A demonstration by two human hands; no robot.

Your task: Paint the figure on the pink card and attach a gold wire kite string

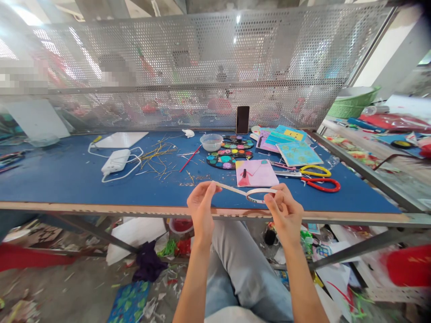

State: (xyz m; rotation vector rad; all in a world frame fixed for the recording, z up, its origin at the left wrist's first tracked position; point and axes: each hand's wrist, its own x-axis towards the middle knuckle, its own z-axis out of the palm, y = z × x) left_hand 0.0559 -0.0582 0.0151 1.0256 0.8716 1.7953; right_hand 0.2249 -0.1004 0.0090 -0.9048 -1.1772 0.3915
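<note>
My right hand [284, 211] grips a small white roll of tape [259, 194] just above the front edge of the blue table [67, 179]. A strip of tape [230, 188] runs from the roll leftward to my left hand [201, 202], whose fingers pinch its free end. Both hands are closed. Just beyond the roll lies a pink painted card [256, 172].
Red and yellow scissors [316, 177], paint palettes [230, 154], a clear bowl [211, 142], a red brush [190, 158], painted cards [298, 153], a phone [242, 119], a white power bank with cable [116, 162] and dry twigs [158, 159] lie on the table. A perforated metal screen [202, 67] stands behind.
</note>
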